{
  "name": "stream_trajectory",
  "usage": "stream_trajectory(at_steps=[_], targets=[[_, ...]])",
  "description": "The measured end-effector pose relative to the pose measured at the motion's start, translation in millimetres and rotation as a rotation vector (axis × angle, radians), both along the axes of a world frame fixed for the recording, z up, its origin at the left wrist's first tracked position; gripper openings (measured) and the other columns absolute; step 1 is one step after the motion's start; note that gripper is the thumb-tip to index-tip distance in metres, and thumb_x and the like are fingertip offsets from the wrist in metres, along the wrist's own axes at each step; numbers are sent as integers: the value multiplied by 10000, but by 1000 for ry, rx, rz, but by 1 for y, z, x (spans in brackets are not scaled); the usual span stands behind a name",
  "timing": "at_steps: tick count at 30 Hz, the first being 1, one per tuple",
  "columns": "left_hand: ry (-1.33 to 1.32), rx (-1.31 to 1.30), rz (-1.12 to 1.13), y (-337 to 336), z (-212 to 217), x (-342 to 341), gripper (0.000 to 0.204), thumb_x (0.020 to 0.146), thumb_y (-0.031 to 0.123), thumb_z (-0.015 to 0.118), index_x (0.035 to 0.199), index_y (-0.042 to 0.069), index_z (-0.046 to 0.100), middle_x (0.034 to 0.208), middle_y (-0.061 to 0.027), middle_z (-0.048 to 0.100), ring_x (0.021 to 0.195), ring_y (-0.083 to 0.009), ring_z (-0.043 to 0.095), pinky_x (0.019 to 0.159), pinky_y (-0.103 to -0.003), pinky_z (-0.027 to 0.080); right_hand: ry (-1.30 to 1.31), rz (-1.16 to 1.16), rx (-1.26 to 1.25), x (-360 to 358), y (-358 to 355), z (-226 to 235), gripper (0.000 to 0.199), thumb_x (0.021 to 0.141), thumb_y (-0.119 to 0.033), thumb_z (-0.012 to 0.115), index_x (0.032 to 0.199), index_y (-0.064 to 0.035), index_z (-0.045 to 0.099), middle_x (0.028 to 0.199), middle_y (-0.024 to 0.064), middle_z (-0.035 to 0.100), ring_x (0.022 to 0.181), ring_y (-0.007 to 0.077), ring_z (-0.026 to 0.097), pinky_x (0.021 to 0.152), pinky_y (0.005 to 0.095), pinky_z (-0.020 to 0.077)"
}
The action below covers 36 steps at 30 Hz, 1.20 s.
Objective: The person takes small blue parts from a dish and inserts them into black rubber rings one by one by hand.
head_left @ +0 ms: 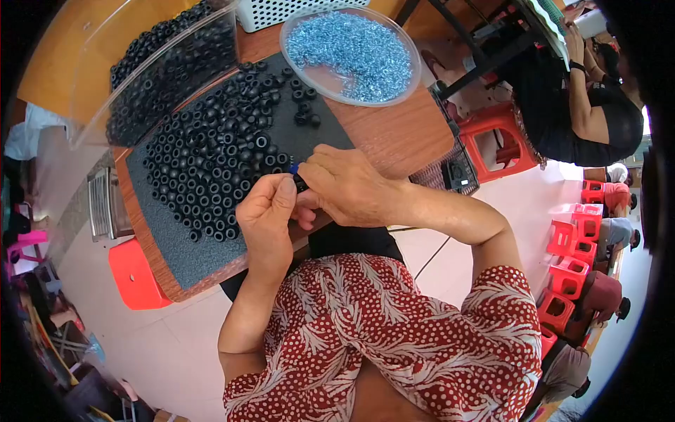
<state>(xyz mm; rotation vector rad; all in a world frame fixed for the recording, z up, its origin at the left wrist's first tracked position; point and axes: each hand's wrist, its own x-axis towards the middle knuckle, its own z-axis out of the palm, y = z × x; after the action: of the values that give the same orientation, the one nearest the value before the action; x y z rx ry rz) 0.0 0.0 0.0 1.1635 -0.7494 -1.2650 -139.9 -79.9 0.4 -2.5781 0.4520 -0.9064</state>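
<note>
Left hand: the left hand [266, 211], at the centre of the frame, has its fingers curled and pressed together on a small black rubber ring with a bright blue piece [296, 176] at its tip.
Right hand: the right hand [346, 184] closes over the same small piece from the right, thumb and forefinger pinching it; the two hands touch.
Where the piece is: between both sets of fingertips, just above the near edge of the dark grey foam mat [183, 257].
How it will handle: it looks light, soft and slightly grippy, unlikely to break but easy to drop because it is so small; I would judge the outer rim the best hold, fingertips on opposite sides.
Loose stock: a heap of small black rubber rings [218, 151] lies spread on the mat, left of centre; more fill a clear plastic bin [165, 67] in the upper left.
Blue parts: a round clear plastic dish of small shiny blue metal rings [350, 53] stands at the top centre, well apart from the hands.
Edges: the brown wooden table [394, 133] ends just below the hands, so a dropped ring could roll into the lap.
Open room: bare wood shows right of the mat; a person in black [569, 105] sits at the upper right.
</note>
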Motion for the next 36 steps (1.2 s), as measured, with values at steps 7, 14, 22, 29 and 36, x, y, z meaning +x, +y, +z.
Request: stream_trajectory(at_steps=[7, 14, 22, 29, 36], targets=[[89, 73, -45, 3, 0, 3, 254, 927, 208, 494, 832, -19, 557, 687, -108, 615, 491, -115, 532, 441, -221, 427, -26, -25, -67, 0, 4, 4, 259, 615, -116, 692, 670, -33, 452, 632, 93, 466, 602, 256, 498, 477, 350, 389], [95, 93, -63, 7, 2, 2, 292, 938, 224, 470, 812, -12, 587, 682, -95, 629, 498, -83, 521, 451, -195, 415, -89, -28, -64, 0, 1, -1, 238, 616, -105, 677, 665, -46, 451, 619, 81, 453, 583, 263, 487, 475, 363, 394], [92, 45, -52, 4, 6, 2, 251, 929, 191, 487, 863, -24, 599, 690, -89, 627, 507, -83, 520, 460, -198, 420, -124, -7, -87, -2, -3, -4, 172, 664, -82, 633, 673, -55, 463, 619, 78, 459, 596, 262, 500, 479, 369, 398], [22, 72, 5, 4, -4, 9, 221, 924, 184, 497, 903, -17, 585, 703, -77, 618, 532, -75, 518, 480, -199, 424, -145, -162, -86, -1, -19, 1, 223, 650, -12, 682, 801, -8, 518, 671, 102, 483, 610, 291, 497, 493, 372, 391], [-18, 48, -5, 4, -9, 9, 233, 915, 196, 507, 910, -24, 584, 703, -106, 620, 517, -114, 536, 454, -223, 430, -146, -266, -103, 22, -54, 9, 257, 650, -4, 676, 856, -19, 524, 736, 107, 512, 706, 312, 502, 586, 377, 411]])
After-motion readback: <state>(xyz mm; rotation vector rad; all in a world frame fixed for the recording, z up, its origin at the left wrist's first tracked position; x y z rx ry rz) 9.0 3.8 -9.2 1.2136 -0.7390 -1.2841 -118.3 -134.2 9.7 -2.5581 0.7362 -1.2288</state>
